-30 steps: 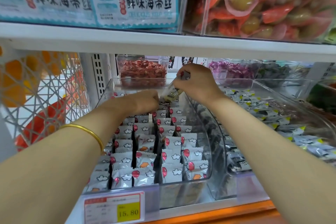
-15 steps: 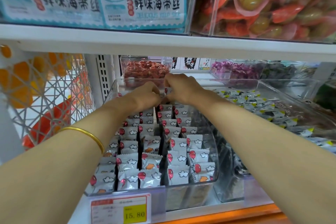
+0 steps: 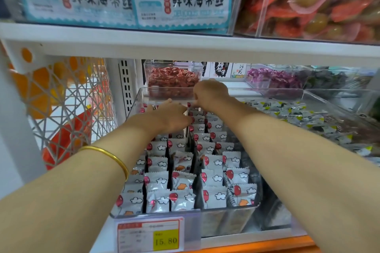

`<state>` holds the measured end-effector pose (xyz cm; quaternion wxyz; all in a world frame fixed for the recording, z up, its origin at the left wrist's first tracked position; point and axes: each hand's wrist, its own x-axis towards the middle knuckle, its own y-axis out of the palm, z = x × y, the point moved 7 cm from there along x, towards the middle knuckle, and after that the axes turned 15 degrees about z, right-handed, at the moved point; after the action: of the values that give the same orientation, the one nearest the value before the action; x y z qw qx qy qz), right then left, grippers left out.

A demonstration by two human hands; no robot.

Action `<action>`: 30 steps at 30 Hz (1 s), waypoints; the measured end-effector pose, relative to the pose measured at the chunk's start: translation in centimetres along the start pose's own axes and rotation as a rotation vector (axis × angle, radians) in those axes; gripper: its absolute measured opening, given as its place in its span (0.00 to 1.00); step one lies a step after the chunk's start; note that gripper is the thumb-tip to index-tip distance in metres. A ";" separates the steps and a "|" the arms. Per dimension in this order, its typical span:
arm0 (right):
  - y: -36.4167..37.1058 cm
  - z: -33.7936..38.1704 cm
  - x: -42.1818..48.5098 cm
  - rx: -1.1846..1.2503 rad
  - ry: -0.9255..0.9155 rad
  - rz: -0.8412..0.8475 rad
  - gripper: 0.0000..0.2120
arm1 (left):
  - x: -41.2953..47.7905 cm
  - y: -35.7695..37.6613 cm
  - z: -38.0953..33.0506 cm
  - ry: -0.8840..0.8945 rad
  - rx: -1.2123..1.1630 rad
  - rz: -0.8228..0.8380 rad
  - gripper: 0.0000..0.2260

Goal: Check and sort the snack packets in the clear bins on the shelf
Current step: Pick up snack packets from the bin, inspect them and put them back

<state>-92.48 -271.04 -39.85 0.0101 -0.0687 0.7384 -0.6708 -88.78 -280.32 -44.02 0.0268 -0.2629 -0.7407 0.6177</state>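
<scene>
A clear bin (image 3: 226, 209) on the lower shelf holds several rows of upright white snack packets (image 3: 211, 174) printed with red balloons and clouds. Both my hands reach to the back of this bin. My left hand (image 3: 166, 116) lies flat over the rear packets, its fingers stretched forward and touching them. My right hand (image 3: 209, 94) hovers at the bin's back rim, fingers curled down and pinching the top of a rear packet (image 3: 189, 107). The hands hide the packets under them.
To the right stands a second clear bin (image 3: 349, 109) of grey packets with yellow corners. Behind are bins of red snacks (image 3: 172, 80) and purple snacks (image 3: 273, 78). The upper shelf board (image 3: 185, 45) hangs close overhead. A white lattice panel (image 3: 67, 104) closes the left side. A price tag (image 3: 150, 236) fronts the bin.
My right hand has come down from above the bin, bringing the packet it held down into the back row. My left hand slid forward over the rear packets.
</scene>
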 end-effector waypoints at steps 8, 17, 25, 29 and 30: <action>-0.6 -0.4 -0.4 0.103 -0.018 -0.034 0.04 | -3.1 -0.9 -0.6 0.026 -0.070 -0.169 0.10; -3.8 -3.7 -13.9 0.974 -0.112 -0.347 0.07 | -11.5 -0.6 -2.8 0.169 -0.419 -0.430 0.26; -3.6 -2.0 -24.8 1.238 -0.272 -0.420 0.12 | -17.3 2.5 -7.1 0.293 -0.312 -0.503 0.29; -4.0 -1.0 -26.8 1.358 -0.350 -0.370 0.08 | -19.0 2.5 -8.2 0.410 -0.398 -0.608 0.18; -3.9 -0.8 -26.9 1.392 -0.362 -0.355 0.07 | -19.2 2.6 -8.1 0.418 -0.440 -0.615 0.17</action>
<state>-65.57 -267.47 -37.95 0.0643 -0.2742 0.1068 -0.9536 -68.37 -280.84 -39.04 0.3022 -0.1490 -0.8773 0.3418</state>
